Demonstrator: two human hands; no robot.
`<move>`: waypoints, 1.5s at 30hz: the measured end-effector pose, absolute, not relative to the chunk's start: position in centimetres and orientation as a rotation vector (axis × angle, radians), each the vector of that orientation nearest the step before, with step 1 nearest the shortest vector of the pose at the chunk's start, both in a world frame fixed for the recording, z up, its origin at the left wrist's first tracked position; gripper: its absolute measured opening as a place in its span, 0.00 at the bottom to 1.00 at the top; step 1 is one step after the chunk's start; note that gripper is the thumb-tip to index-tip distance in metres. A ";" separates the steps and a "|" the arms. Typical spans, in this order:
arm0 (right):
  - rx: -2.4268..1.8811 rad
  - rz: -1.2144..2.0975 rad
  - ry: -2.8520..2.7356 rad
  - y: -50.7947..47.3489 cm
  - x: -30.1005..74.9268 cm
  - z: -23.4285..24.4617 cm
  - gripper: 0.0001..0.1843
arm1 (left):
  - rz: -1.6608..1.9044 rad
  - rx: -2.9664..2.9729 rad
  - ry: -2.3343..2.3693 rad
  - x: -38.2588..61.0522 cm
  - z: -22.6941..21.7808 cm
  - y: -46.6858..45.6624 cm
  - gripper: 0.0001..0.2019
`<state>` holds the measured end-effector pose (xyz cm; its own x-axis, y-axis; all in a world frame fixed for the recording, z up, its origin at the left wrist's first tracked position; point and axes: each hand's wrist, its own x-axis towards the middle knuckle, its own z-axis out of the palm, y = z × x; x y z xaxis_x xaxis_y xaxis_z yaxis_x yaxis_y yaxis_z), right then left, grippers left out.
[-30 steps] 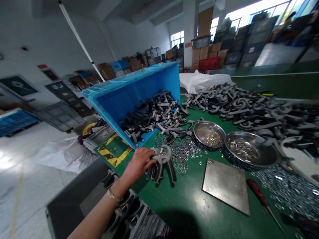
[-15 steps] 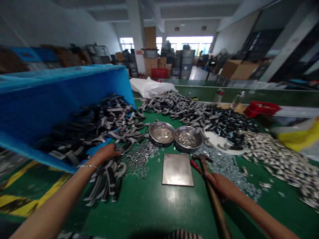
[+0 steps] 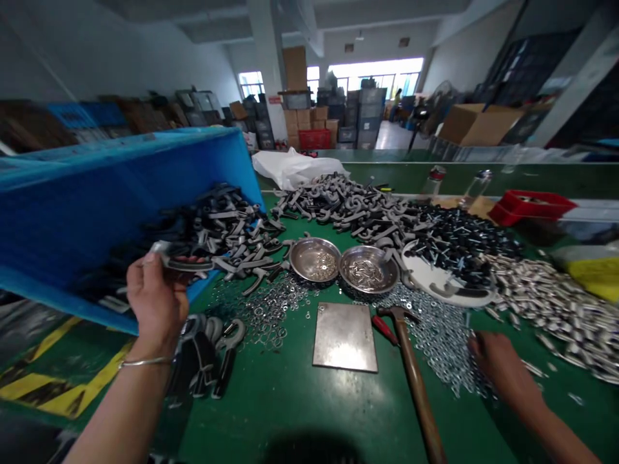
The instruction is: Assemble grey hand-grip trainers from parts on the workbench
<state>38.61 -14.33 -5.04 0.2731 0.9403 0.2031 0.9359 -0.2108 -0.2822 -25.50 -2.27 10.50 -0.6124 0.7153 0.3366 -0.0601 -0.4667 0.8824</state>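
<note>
My left hand [image 3: 157, 293] is closed on a curved grey-and-black handle part [image 3: 188, 264], held in front of the blue crate [image 3: 120, 154]. Many similar parts [image 3: 232, 225] spill out of that crate. Below my left wrist several grey hooked parts with black grips [image 3: 227, 361] lie on the green table. My right hand [image 3: 503, 364] is at the right edge of a spread of small metal nuts [image 3: 440, 348], fingers curled together; whatever is in them is hidden. Between the hands are a square metal plate [image 3: 345, 338], a hammer [image 3: 411, 374] and a red-handled tool [image 3: 385, 330].
Two steel bowls [image 3: 314, 241] [image 3: 348, 283] hold small metal pieces. Loose rings [image 3: 271, 322] lie left of the plate. Behind are a heap of grey parts [image 3: 338, 206], a white dish [image 3: 425, 277] and black screw-ended pieces [image 3: 449, 232]. Silvery pieces [image 3: 556, 309] and a red bin [image 3: 529, 206] are at right.
My left hand has moved left and up from the table beside the rings, and a handle part now shows in it. My right hand has left the hammer and moved right to the nuts.
</note>
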 end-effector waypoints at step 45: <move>-0.982 1.778 -0.931 -17.8 14.8 1.5 0.12 | 0.883 0.957 0.988 -3.2 3.0 -15.1 0.21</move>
<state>14.82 -17.79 1.52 -0.3039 0.9229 -0.2365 -0.3310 -0.3350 -0.8822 -3.24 -15.14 3.02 0.3007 0.9156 -0.2670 -0.1626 0.3251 0.9316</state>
